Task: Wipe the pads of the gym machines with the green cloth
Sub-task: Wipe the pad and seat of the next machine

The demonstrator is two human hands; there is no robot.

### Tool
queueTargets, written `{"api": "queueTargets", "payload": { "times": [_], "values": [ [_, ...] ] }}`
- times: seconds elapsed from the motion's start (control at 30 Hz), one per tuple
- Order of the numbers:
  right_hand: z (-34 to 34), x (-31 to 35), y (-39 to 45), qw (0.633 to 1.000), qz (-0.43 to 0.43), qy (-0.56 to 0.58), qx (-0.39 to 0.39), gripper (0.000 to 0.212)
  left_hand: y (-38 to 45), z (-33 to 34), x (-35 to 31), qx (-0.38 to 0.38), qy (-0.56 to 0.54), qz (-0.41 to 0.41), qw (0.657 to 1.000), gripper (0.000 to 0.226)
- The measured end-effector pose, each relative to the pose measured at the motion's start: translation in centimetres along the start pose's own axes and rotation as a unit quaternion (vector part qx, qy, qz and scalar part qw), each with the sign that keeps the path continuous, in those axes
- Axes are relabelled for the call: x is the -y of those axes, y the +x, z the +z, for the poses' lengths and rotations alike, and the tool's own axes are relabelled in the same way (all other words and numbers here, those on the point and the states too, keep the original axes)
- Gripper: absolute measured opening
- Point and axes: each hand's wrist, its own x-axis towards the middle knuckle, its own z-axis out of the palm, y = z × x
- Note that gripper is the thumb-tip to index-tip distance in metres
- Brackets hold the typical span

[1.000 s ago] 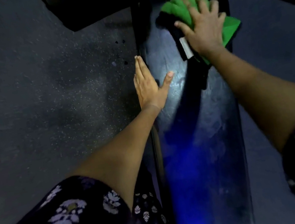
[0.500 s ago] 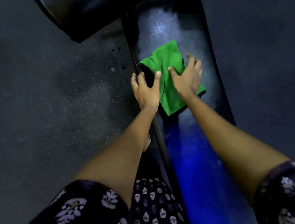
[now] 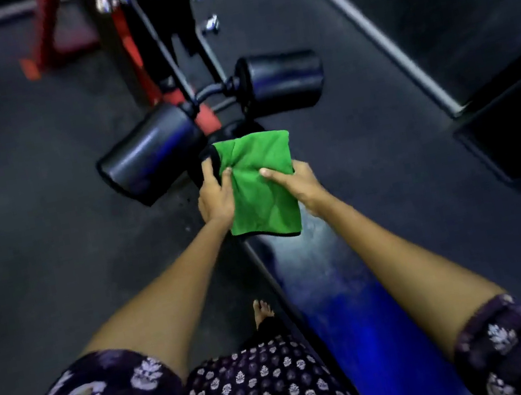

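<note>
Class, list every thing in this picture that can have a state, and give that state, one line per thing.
green cloth: folded, held up between both hands above the bench pad
left hand: grips the cloth's left edge
right hand: grips the cloth's right edge
bench pad: lying flat, bare
left roller pad: untouched
right roller pad: untouched

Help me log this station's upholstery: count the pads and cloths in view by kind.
Roller pads: 2, the left one and the right one
Long bench pad: 1
Green cloth: 1
Total: 4
</note>
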Motion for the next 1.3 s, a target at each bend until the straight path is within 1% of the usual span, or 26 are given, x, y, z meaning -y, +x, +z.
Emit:
{"api": "queueTargets", "payload": {
  "times": [0.13, 0.17, 0.27, 0.3, 0.37, 0.43, 0.5, 0.57, 0.6, 0.67, 0.7, 0.73, 0.8, 0.83, 0.9, 0.97, 1.03, 1.07, 1.1, 1.17, 1.2, 1.23, 1.3],
  "values": [
    [-1.6, 8.6, -5.4, 0.992, -0.077, 0.054, -0.082, 0.018, -1.4, -4.2, -9.3, 0.017, -0.071, 0.113, 0.991, 0.05],
    [-1.9, 10.0, -6.1, 0.99, -0.086, 0.06, -0.099, 0.021, -1.8, -4.8, -10.9, 0.016, -0.082, 0.126, 0.988, 0.05],
    [-2.6, 14.0, -11.1, 0.973, -0.116, 0.104, -0.169, 0.039, -4.8, -7.9, -15.4, 0.032, -0.127, 0.202, 0.971, 0.044],
    [-2.8, 14.7, -12.6, 0.967, -0.127, 0.118, -0.186, 0.036, -5.8, -8.6, -16.4, 0.037, -0.136, 0.217, 0.966, 0.042],
    [-3.4, 15.5, -15.7, 0.955, -0.15, 0.136, -0.218, 0.023, -7.6, -10.0, -18.2, 0.055, -0.171, 0.256, 0.95, 0.038],
    [-4.2, 15.6, -19.1, 0.943, -0.177, 0.14, -0.246, 0.014, -9.6, -10.9, -19.6, 0.084, -0.214, 0.286, 0.93, 0.029],
    [-5.1, 15.5, -22.4, 0.93, -0.199, 0.131, -0.279, 0.007, -12.0, -11.1, -21.0, 0.107, -0.222, 0.301, 0.921, 0.025],
    [-6.7, 14.9, -26.8, 0.912, -0.206, 0.135, -0.329, 0.01, -15.5, -10.2, -22.3, 0.155, -0.217, 0.331, 0.905, 0.026],
    [-7.8, 14.3, -29.3, 0.901, -0.209, 0.134, -0.356, 0.01, -17.7, -9.4, -23.1, 0.191, -0.219, 0.341, 0.894, 0.025],
    [-9.7, 13.0, -32.9, 0.885, -0.213, 0.126, -0.395, 0.009, -21.4, -8.0, -24.2, 0.255, -0.222, 0.347, 0.875, 0.026],
    [-11.0, 12.0, -35.7, 0.87, -0.216, 0.127, -0.426, 0.008, -24.2, -7.0, -24.9, 0.296, -0.222, 0.354, 0.859, 0.027],
    [-11.6, 11.6, -37.0, 0.865, -0.214, 0.127, -0.435, 0.006, -25.4, -6.4, -25.1, 0.322, -0.226, 0.355, 0.848, 0.029],
    [-13.8, 9.8, -41.6, 0.836, -0.21, 0.14, -0.487, 0.008, -29.9, -4.4, -25.8, 0.383, -0.229, 0.369, 0.815, 0.024],
    [-14.6, 8.9, -43.8, 0.82, -0.205, 0.147, -0.513, 0.011, -32.1, -3.5, -26.0, 0.399, -0.222, 0.381, 0.804, 0.019],
    [-16.5, 6.7, -48.9, 0.777, -0.197, 0.156, -0.577, 0.017, -37.3, -1.7, -26.2, 0.424, -0.211, 0.399, 0.785, 0.011],
    [-18.1, 4.2, -53.5, 0.739, -0.188, 0.15, -0.63, 0.022, -42.9, -0.6, -26.2, 0.446, -0.222, 0.4, 0.769, 0.011],
    [-19.3, 1.4, -58.0, 0.702, -0.186, 0.148, -0.671, 0.035, -48.6, 0.0, -25.9, 0.461, -0.227, 0.405, 0.757, 0.011],
    [-19.7, 0.4, -59.2, 0.692, -0.181, 0.154, -0.682, 0.043, -50.4, 0.2, -25.7, 0.466, -0.222, 0.406, 0.754, 0.012],
    [-20.5, -1.6, -62.3, 0.668, -0.179, 0.168, -0.703, 0.047, -54.4, 0.6, -25.1, 0.485, -0.217, 0.406, 0.743, 0.012],
    [-21.0, -4.3, -66.7, 0.635, -0.172, 0.182, -0.731, 0.043, -59.7, 1.1, -24.1, 0.515, -0.209, 0.405, 0.726, 0.014],
    [-21.1, -5.8, -69.5, 0.611, -0.172, 0.191, -0.748, 0.039, -63.0, 1.5, -23.2, 0.535, -0.207, 0.404, 0.712, 0.015],
    [-21.3, -7.3, -72.0, 0.597, -0.172, 0.197, -0.758, 0.037, -65.9, 2.0, -22.3, 0.553, -0.208, 0.399, 0.701, 0.016],
    [-21.7, -10.5, -77.1, 0.586, -0.165, 0.21, -0.765, 0.036, -71.8, 2.6, -20.3, 0.589, -0.203, 0.395, 0.675, 0.021]
  ]
}}
